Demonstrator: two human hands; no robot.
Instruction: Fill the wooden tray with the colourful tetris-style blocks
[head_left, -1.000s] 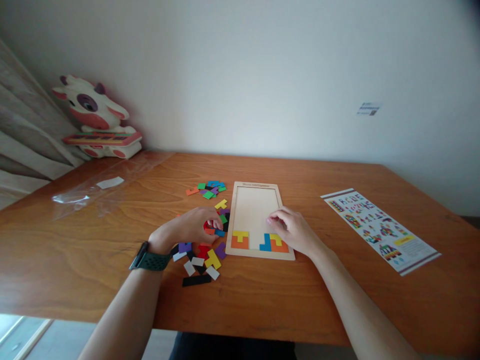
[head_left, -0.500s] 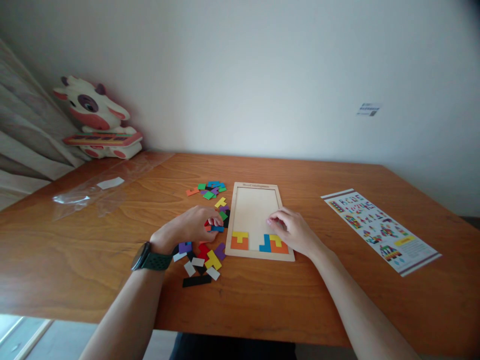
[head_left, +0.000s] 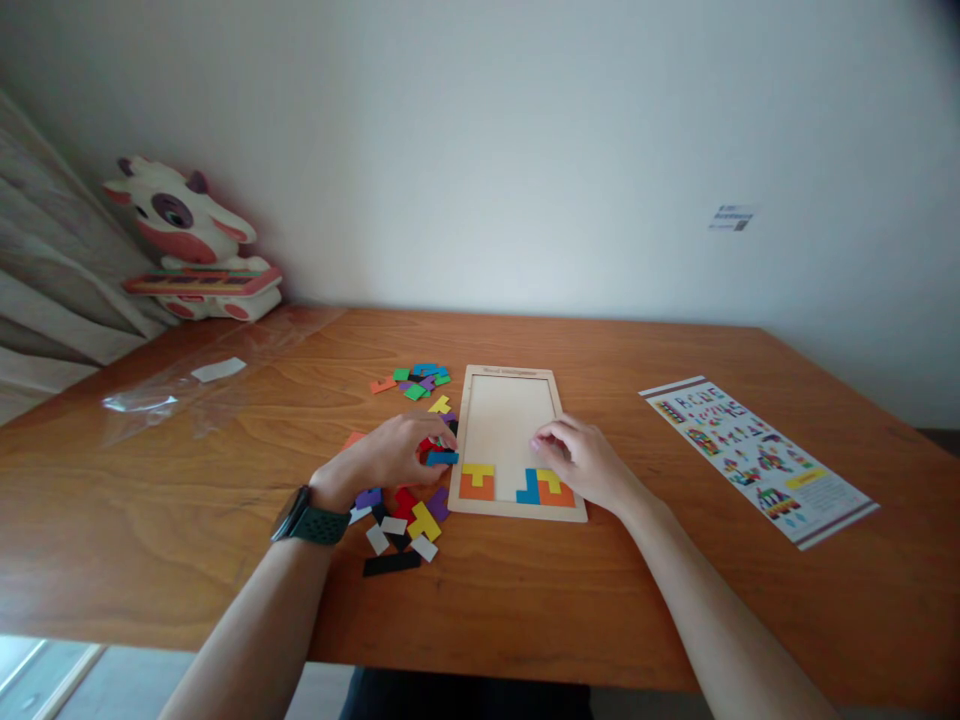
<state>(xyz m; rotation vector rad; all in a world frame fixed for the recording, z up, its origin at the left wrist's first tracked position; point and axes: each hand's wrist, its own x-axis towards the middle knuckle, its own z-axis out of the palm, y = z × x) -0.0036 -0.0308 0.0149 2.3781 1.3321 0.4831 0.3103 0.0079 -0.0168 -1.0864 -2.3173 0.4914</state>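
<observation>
My left hand [head_left: 397, 447], with a dark watch on its wrist, hovers over the loose puzzle pieces. Its fingers are closed on a blue puzzle piece [head_left: 442, 458] beside the board's left rim. Red and green bits show behind the fingers. Above the right side of the wooden puzzle board [head_left: 510, 410], my right hand [head_left: 574, 452] is curled with thumb and fingertips together; whatever is between them, if anything, is hidden. A yellow-and-orange block [head_left: 478, 482] fills the board's lower left corner. At its lower right lie a blue piece [head_left: 529, 488], a yellow piece and an orange piece.
Left of the board lie a yellow piece [head_left: 425, 522], a black bar [head_left: 391, 564] and several other pieces. A printed pattern sheet [head_left: 757, 460] rests at the right. Clear plastic wrapping [head_left: 217, 390] and a cow-shaped toy keyboard [head_left: 202, 245] are at the back left.
My left hand has shifted slightly right toward the board, carrying the blue piece. An orange piece now shows behind its wrist. My right hand has stayed nearly still.
</observation>
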